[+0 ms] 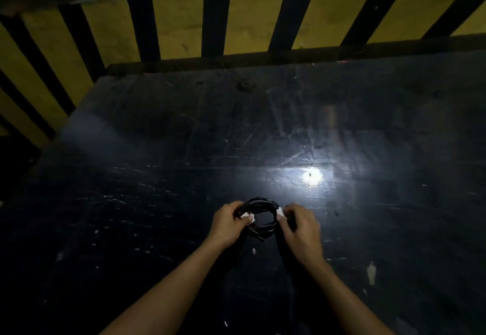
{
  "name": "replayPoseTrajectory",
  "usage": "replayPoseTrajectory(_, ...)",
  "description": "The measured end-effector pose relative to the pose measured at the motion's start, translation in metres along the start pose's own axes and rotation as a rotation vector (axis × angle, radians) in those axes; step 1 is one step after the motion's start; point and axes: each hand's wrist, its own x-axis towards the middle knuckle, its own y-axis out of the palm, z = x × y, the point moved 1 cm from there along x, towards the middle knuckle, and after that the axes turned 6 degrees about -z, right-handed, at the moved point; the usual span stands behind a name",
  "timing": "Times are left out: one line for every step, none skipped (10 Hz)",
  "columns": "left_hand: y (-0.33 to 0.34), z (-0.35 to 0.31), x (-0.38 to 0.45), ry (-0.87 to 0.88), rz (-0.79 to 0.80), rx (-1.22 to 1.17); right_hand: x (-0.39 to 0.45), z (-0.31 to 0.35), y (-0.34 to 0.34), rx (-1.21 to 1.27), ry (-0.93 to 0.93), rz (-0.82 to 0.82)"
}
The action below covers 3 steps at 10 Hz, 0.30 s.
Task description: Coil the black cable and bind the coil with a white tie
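1. Just above the near middle of the dark surface (pixel 184 129), you hold the cable (pixel 260 201) as a small round coil between both hands, close to your body where the lamp glare beside it gives some light.
2. Your left hand (pixel 228 225) grips the coil's left side. Its fingers (pixel 238 206) are curled narrow around the strands, pinching a white tie (pixel 248 216) against them; that pinch likely keeps the loops from springing apart.
3. Your right hand (pixel 302 228) does the same on the opposite side, its fingers closed tight on the coil at a second patch of white (pixel 280 212). I cannot tell whether this is another tie or the far end of the same one.
4. Holding at two opposite points makes sense: the ring stays flat and open in the middle, so you can see the loops and keep them stacked.
5. Whether the coil rests on the surface or hangs just above it is unclear in this dim light.
6. The coiling looks done; a short loose end shows at the coil's near edge. The binding seems to be the step in hand, though I cannot see if either tie is fastened.
7. Keep the pinch firm while you close the tie; a stiff cable may unwind if one side is let go early.
8. Behind the surface stands a yellow and black striped barrier (pixel 184 24), well apart from your work.
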Motion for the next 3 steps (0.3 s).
replayPoseTrajectory(0.002,0.007,0.000,0.030,-0.007,-0.009,0.000,-0.005,0.005,-0.075,-0.039,-0.023)
replayPoseTrajectory(0.004,0.009,0.000,0.046,-0.025,0.018,0.000,-0.002,0.005,-0.077,-0.035,-0.026)
replayPoseTrajectory(0.004,0.008,-0.016,0.055,-0.023,0.035,0.005,0.005,-0.002,-0.001,0.026,0.014)
